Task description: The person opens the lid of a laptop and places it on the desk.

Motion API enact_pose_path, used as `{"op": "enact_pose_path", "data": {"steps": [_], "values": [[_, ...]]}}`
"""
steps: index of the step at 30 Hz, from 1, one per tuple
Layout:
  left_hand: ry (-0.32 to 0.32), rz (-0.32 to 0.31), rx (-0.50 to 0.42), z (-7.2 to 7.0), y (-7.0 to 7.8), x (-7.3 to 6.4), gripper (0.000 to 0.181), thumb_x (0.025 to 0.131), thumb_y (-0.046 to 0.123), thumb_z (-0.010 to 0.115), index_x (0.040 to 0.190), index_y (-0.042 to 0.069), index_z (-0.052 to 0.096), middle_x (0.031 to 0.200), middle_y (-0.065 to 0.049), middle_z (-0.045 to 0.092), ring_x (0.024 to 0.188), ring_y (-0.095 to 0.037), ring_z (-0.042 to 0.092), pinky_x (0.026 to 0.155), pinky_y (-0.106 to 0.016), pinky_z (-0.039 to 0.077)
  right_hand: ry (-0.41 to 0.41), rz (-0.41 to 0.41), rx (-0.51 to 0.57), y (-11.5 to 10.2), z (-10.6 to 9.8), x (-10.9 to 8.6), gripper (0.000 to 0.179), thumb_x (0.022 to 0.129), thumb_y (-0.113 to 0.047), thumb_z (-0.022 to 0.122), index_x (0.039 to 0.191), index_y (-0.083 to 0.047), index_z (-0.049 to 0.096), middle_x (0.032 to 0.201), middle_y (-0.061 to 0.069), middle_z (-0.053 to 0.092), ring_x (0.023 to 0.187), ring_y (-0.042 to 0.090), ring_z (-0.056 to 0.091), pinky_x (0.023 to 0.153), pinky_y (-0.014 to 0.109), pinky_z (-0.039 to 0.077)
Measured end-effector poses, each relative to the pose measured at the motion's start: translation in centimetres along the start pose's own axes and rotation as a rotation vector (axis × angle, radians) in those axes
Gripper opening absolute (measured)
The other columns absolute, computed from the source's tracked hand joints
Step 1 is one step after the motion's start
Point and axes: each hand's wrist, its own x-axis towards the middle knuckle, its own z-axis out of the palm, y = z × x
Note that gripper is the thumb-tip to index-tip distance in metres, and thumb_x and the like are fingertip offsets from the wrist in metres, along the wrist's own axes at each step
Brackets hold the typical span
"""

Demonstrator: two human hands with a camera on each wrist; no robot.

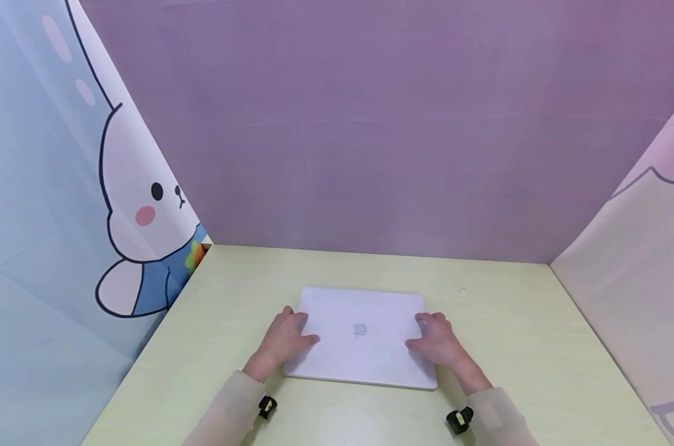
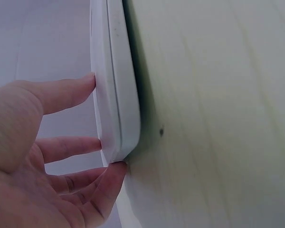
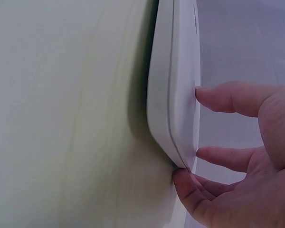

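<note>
A closed silver laptop (image 1: 365,362) with an apple logo on its lid lies on the pale wooden table. My left hand (image 1: 283,339) holds its left side, and my right hand (image 1: 440,342) holds the right side. In the left wrist view, the thumb and one finger touch the lid of the laptop (image 2: 126,95), while another fingertip curls against its corner. The right wrist view shows a matching grip, with a fingertip tucked at the lower edge of the laptop (image 3: 161,85). The lid meets the base along a thin seam.
Bare pale tabletop (image 1: 515,328) surrounds the laptop. Behind the table stands a purple backdrop (image 1: 359,124). A blue rabbit-print cloth (image 1: 41,217) hangs at the left, a pale cloth (image 1: 638,266) at the right. Small black devices (image 1: 267,407) sit at both wrists.
</note>
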Motion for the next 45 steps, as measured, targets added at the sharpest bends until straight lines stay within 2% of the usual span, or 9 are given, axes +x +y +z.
{"op": "enact_pose_path", "data": {"steps": [32,41,45], "values": [[0.003,0.007,-0.024,0.9,2.3,0.0,0.056,0.082,0.033,0.083,0.119,-0.007,0.069,0.097,-0.013,0.058,0.082,-0.023,0.050,0.075,-0.039,0.048,-0.001,0.013,-0.011,1.9,-1.5,-0.6,0.069,0.082,-0.018,0.080,0.138,0.010,0.052,0.137,0.037,0.044,0.123,0.049,0.047,0.099,0.061,0.046],[0.002,0.024,-0.005,1.2,2.8,0.3,0.049,0.082,0.034,0.083,0.110,-0.004,0.071,0.090,-0.009,0.053,0.078,-0.023,0.048,0.071,-0.037,0.046,0.004,0.002,-0.014,2.1,-2.0,-1.0,0.068,0.081,-0.017,0.080,0.136,0.011,0.052,0.135,0.037,0.046,0.122,0.049,0.048,0.098,0.062,0.046],[-0.003,0.022,-0.001,1.3,3.0,0.3,0.049,0.082,0.035,0.083,0.110,-0.004,0.071,0.090,-0.009,0.053,0.078,-0.022,0.048,0.070,-0.036,0.045,0.008,-0.003,-0.015,2.1,-2.1,-1.1,0.068,0.081,-0.017,0.080,0.136,0.011,0.053,0.134,0.038,0.046,0.122,0.050,0.047,0.099,0.062,0.046]]}}
